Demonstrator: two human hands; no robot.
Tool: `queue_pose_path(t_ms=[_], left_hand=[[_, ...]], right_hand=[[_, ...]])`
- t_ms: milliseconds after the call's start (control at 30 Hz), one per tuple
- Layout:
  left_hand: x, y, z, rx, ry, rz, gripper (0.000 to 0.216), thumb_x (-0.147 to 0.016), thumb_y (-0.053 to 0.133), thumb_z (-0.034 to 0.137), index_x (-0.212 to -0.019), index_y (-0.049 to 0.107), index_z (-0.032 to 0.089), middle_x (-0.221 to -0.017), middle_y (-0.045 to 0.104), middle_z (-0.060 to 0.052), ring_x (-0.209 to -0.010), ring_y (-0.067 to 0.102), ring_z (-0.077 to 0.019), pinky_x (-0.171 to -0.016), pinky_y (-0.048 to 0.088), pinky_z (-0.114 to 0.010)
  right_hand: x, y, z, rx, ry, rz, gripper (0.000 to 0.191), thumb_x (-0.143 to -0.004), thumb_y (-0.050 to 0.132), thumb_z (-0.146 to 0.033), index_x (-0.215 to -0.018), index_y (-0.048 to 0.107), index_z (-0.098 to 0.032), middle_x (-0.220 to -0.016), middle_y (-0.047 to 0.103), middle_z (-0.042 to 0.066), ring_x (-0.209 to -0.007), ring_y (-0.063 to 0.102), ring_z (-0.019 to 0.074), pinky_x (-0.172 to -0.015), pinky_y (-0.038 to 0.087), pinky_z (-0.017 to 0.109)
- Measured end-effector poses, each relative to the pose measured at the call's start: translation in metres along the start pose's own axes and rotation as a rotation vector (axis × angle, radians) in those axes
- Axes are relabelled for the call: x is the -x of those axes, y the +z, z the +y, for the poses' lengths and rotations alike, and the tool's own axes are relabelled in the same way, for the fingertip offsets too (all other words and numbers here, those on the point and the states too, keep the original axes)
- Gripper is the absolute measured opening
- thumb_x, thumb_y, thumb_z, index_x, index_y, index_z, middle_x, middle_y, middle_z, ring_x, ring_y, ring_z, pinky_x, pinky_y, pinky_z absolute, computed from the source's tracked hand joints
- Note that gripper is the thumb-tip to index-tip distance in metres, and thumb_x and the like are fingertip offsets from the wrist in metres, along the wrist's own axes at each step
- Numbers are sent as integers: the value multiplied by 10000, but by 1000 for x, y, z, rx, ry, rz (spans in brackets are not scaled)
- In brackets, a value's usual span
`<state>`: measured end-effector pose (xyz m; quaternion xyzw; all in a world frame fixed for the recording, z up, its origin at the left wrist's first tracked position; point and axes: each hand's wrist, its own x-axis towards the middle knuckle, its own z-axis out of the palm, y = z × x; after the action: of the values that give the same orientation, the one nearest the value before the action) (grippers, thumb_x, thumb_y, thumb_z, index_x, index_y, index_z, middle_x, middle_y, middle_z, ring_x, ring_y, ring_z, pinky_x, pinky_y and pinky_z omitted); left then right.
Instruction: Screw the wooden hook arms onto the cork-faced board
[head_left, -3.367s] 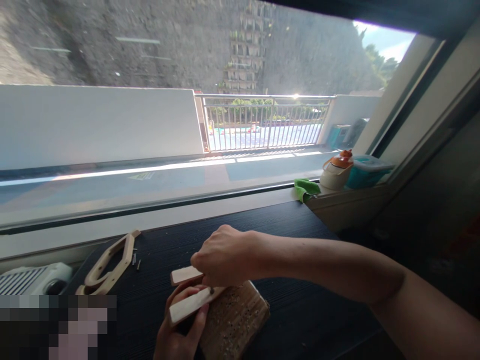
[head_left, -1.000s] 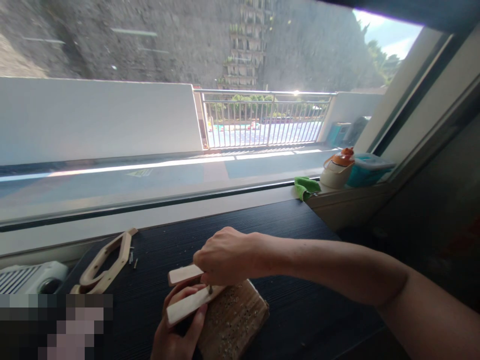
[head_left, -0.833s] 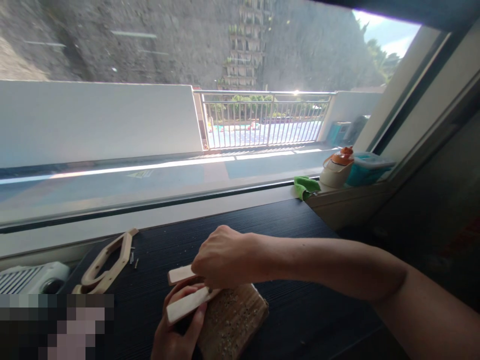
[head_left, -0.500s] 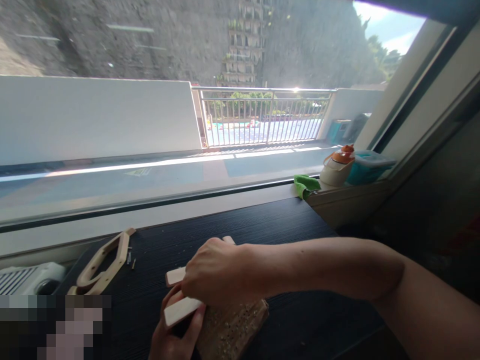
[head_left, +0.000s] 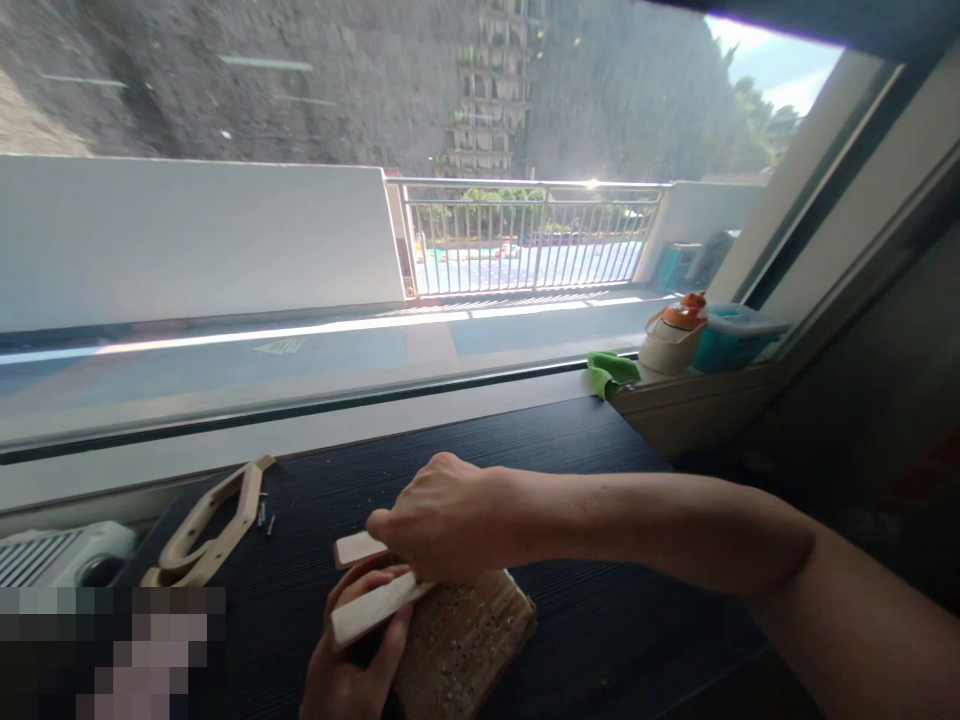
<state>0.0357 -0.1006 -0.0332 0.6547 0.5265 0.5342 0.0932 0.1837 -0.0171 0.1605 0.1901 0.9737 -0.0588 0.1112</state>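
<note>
My left hand (head_left: 352,655) is closed around a pale wooden piece whose lower bar (head_left: 379,607) lies between the thumb and fingers. A second pale bar (head_left: 358,549) shows just beyond the fingers. Over the bars' right ends is my right hand (head_left: 442,515), its fingers curled down; whatever they grip is hidden beneath the knuckles. Under and right of both hands lies a worn wooden block (head_left: 480,635), its top pitted with many small marks.
On the dark table (head_left: 525,440), a pale wooden frame (head_left: 240,510) with drilled holes lies at the left, beside several screws (head_left: 262,512). A green cloth (head_left: 611,372), a bottle (head_left: 671,335) and a teal box (head_left: 735,335) sit along the windowsill. A white appliance (head_left: 67,555) stands far left.
My right hand has lifted slightly and shifted right, uncovering more of the lower bar and the block. My left hand keeps its hold in nearly the same place.
</note>
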Motion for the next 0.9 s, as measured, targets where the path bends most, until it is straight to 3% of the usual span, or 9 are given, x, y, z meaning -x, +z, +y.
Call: queue_pose_path(t_ms=[100, 267, 467, 633, 900], left_hand=[[2, 0, -4, -28, -11, -5, 254, -757, 633, 289, -1001, 571, 252, -1016, 638, -13, -993, 627, -182, -895, 511, -279], [4, 1, -5, -69, -57, 30, 249, -751, 636, 360, -953, 576, 228, -860, 613, -3, -752, 646, -158, -808, 553, -282], [0, -1, 2, -18, -5, -18, 229, -771, 619, 284, -991, 566, 244, -1021, 619, -22, -1001, 618, -177, -929, 494, -283], [-3, -1, 5, -12, 12, -21, 207, -780, 614, 265, -981, 576, 237, -992, 624, -20, -1012, 610, -165, -950, 477, -268], [2, 0, -3, -14, -60, -12, 244, -752, 632, 307, -981, 581, 242, -1016, 622, -34, -996, 630, -198, -891, 516, -307]], right_hand=[[7, -10, -5, 9, -66, -16, 167, -831, 487, -131, -939, 613, -147, -840, 681, 55, -849, 639, 204, -509, 365, 274], [9, -18, -9, -4, -109, -56, 157, -828, 486, -82, -809, 632, -137, -829, 677, 50, -855, 630, 183, -485, 345, 266], [1, -9, 2, -32, -58, -32, 167, -837, 488, -138, -848, 655, -138, -846, 687, 61, -869, 637, 201, -500, 356, 264], [-4, -5, 7, -36, 7, -7, 211, -838, 512, -268, -876, 677, -141, -849, 696, 88, -862, 647, 233, -522, 395, 276], [0, -8, -4, 41, -42, 56, 179, -839, 497, -167, -752, 652, -139, -741, 678, 69, -774, 653, 216, -491, 392, 271]])
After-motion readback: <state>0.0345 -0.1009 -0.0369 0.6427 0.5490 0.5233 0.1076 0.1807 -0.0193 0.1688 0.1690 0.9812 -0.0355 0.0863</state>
